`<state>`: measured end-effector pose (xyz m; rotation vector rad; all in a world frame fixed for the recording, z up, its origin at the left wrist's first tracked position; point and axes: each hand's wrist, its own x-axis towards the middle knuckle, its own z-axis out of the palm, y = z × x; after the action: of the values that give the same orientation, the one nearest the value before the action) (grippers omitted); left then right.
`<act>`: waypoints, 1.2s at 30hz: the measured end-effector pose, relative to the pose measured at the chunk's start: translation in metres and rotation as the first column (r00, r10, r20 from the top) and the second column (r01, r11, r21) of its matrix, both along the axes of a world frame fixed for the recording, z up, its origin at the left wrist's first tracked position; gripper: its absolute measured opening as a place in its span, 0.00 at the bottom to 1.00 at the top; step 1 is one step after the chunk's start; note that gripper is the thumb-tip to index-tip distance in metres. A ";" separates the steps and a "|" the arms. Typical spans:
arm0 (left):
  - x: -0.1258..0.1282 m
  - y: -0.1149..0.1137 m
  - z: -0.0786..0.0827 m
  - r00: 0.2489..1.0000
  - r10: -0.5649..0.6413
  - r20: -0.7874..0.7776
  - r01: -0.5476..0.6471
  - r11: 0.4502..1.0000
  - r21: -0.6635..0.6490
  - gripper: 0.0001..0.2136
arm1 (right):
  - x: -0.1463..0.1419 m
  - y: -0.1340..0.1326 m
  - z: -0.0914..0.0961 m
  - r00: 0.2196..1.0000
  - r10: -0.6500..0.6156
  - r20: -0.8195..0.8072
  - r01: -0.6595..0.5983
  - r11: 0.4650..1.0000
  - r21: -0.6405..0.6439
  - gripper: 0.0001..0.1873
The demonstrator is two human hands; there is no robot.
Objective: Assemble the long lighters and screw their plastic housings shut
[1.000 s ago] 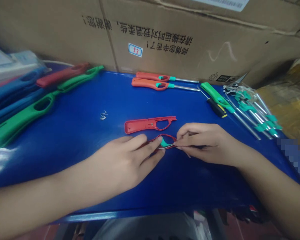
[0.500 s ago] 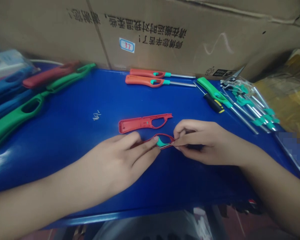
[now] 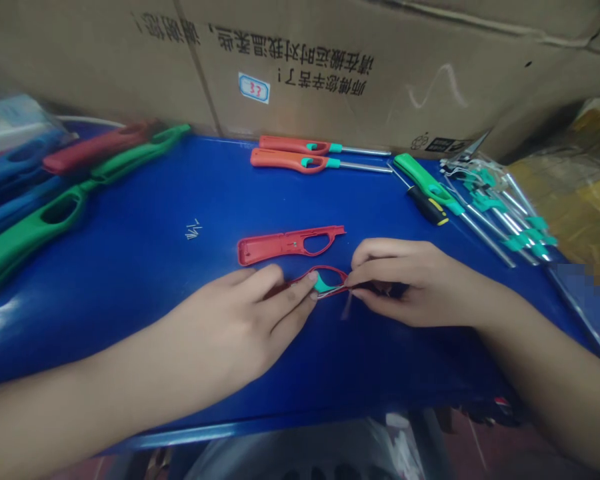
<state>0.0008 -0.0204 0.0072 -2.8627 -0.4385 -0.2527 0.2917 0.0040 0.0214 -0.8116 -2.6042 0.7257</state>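
My left hand point(image 3: 250, 320) is closed over a red lighter handle half point(image 3: 333, 269), holding it low on the blue table. A teal trigger point(image 3: 323, 284) sits in that half, partly under my fingertips. Along its lower edge runs a thin wire point(image 3: 334, 291). At the half's narrow end, the fingertips of my right hand point(image 3: 397, 280) pinch the end of this wire; the exact grip is partly hidden. Just beyond my hands lies the other red handle half point(image 3: 280, 247), inner side up.
Two orange lighters point(image 3: 290, 160) lie by the cardboard box point(image 3: 300, 107). At the right are a green lighter point(image 3: 423, 177), a screwdriver point(image 3: 427, 205) and several metal tubes with teal parts point(image 3: 520, 233). Small screws point(image 3: 193, 230) and coloured handle shells point(image 3: 30, 233) lie left.
My right fingertips have shifted slightly at the narrow end, and a blurred thin strand now shows below them. My left hand stays almost where it was on the red half.
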 end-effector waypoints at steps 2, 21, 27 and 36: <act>-0.001 0.000 -0.002 1.000 -0.007 0.008 0.007 1.000 -0.010 0.21 | -0.001 0.000 -0.001 1.000 0.010 0.015 -0.010 1.000 -0.007 0.07; -0.003 0.002 -0.007 1.000 0.019 0.023 -0.017 0.998 -0.068 0.22 | -0.020 -0.007 -0.017 0.996 -0.080 -0.031 0.082 0.992 0.100 0.06; 0.000 0.002 -0.006 0.998 0.029 0.061 -0.025 0.997 -0.075 0.21 | -0.023 -0.010 -0.015 0.986 -0.155 -0.053 0.154 0.988 -0.017 0.04; 0.003 0.001 -0.011 0.991 0.110 0.070 -0.095 0.978 -0.187 0.23 | -0.026 -0.013 -0.010 0.949 -0.313 0.030 0.309 0.914 -0.264 0.02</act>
<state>0.0037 -0.0190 -0.0042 -3.0046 -0.6558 -0.3250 0.2661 -0.0088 0.0114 -1.2606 -2.3123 0.9894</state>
